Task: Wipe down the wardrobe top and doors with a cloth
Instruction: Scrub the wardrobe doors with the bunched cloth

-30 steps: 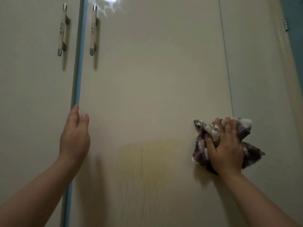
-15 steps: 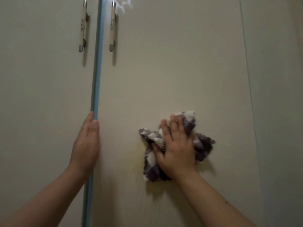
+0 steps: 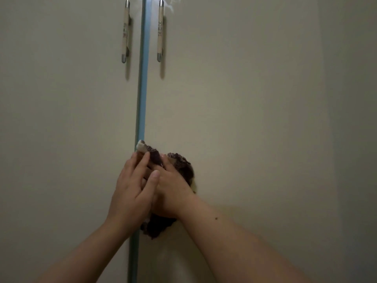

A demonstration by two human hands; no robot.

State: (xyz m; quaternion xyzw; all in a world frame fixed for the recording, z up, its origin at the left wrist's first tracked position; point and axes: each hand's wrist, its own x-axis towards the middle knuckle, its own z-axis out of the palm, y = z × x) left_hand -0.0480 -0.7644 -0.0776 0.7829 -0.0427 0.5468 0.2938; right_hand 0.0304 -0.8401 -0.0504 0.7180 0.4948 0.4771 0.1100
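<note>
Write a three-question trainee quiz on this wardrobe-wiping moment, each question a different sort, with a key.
1. True or false: the checked cloth is pressed against the right-hand door.
2. Which hand lies flat on top of the cloth? A. left hand B. right hand C. neither
3. Fill in: the blue strip runs between the two ____.

Key
1. True.
2. B; the left hand reaches across, its fingertips at the cloth's upper corner.
3. Handles: left handle, right handle.
</note>
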